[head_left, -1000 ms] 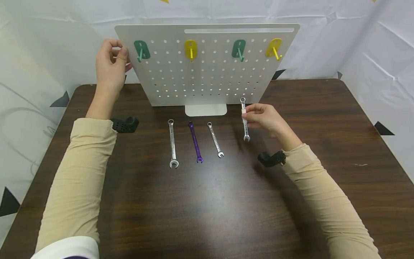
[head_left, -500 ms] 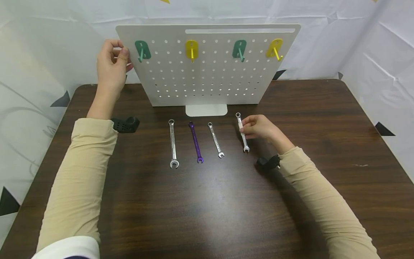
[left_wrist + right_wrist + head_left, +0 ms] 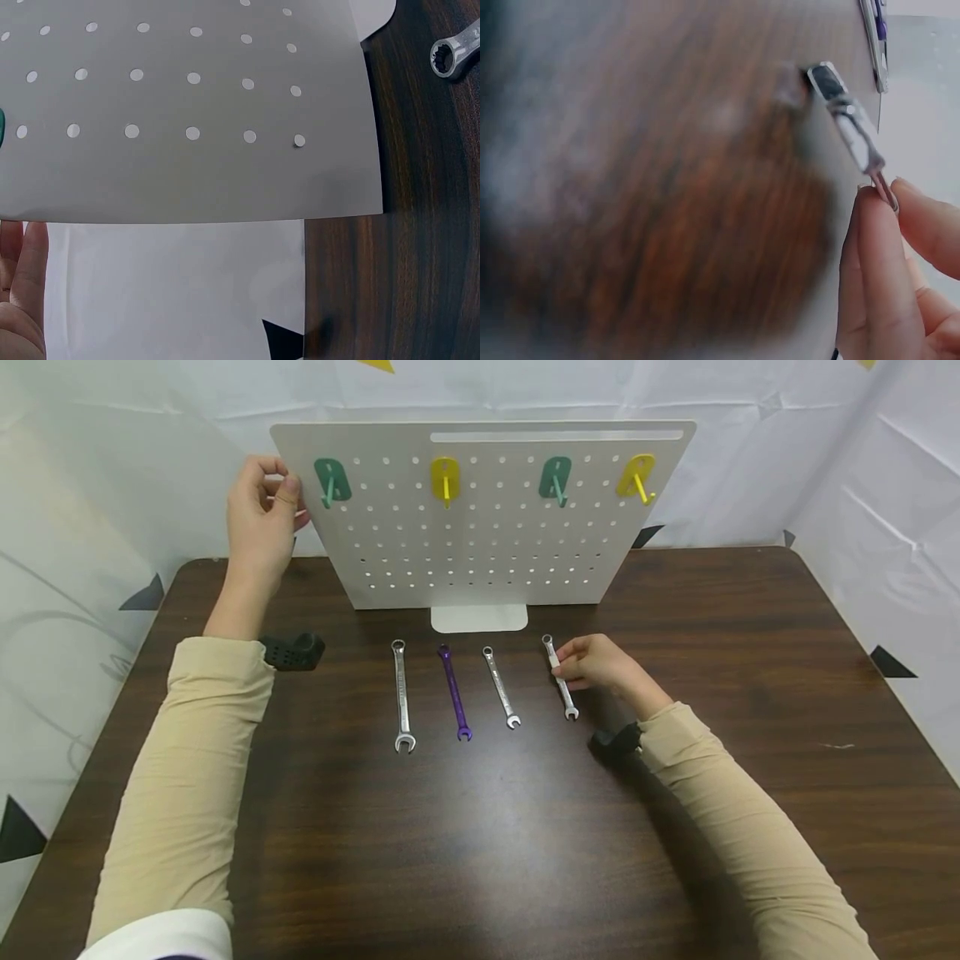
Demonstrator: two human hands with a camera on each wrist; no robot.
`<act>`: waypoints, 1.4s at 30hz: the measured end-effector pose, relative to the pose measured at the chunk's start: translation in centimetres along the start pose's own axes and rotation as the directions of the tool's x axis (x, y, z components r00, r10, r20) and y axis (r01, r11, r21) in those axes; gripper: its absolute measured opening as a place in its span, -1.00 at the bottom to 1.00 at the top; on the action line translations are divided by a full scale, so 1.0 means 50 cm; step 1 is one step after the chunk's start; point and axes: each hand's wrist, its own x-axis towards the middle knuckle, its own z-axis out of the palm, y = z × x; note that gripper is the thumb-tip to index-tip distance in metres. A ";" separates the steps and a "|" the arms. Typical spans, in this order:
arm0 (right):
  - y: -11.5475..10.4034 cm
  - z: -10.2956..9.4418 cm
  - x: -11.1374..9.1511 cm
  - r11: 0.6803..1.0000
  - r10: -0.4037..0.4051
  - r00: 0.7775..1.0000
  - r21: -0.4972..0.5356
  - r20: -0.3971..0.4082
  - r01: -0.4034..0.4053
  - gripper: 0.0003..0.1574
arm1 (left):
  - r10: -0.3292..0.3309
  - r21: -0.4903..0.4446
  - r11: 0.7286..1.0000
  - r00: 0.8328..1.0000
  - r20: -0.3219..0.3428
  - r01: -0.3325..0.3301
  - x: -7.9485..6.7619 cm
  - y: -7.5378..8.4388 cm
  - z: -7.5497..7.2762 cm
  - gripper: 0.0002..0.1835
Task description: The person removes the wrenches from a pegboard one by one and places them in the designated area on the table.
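My left hand (image 3: 260,527) grips the left edge of a light grey pegboard (image 3: 480,543), partly hidden behind it. In the left wrist view its fingers (image 3: 30,262) show at the board's edge. My right hand (image 3: 603,667) pinches a small silver combination wrench (image 3: 564,693) by its handle, at or just above the table. The right wrist view shows thumb and fingers (image 3: 885,255) on that wrench (image 3: 847,124). To its left lie a large silver wrench (image 3: 401,693), a purple wrench (image 3: 454,693) and another silver wrench (image 3: 501,689), side by side.
Across the board's upper part are a left green hook (image 3: 332,479), a left yellow hook (image 3: 446,477), a right green hook (image 3: 555,477) and a right yellow hook (image 3: 636,475). Its white foot (image 3: 480,619) rests on the dark wooden table (image 3: 480,827). White sheeting surrounds the table.
My right hand has brought its wrench down and toward me, away from the board, to the right end of the row. My left hand stays on the board's edge.
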 end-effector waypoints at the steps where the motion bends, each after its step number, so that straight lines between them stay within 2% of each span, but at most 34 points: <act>1: 0.000 0.001 0.001 1.000 0.005 1.000 -0.007 -0.002 -0.005 -0.61 | 0.002 0.003 1.000 1.000 0.000 -0.002 0.001 -0.002 0.000 -0.95; 15: -0.014 0.012 -0.004 0.996 0.022 0.999 -0.088 -0.027 -0.024 -0.60 | 0.008 0.019 1.000 1.000 -0.004 -0.008 0.004 -0.006 0.000 -0.95; 42: -0.011 0.012 -0.003 0.989 0.028 0.997 -0.144 -0.066 -0.037 -0.64 | 0.000 0.009 1.000 1.000 0.005 0.000 0.002 -0.005 0.000 -0.95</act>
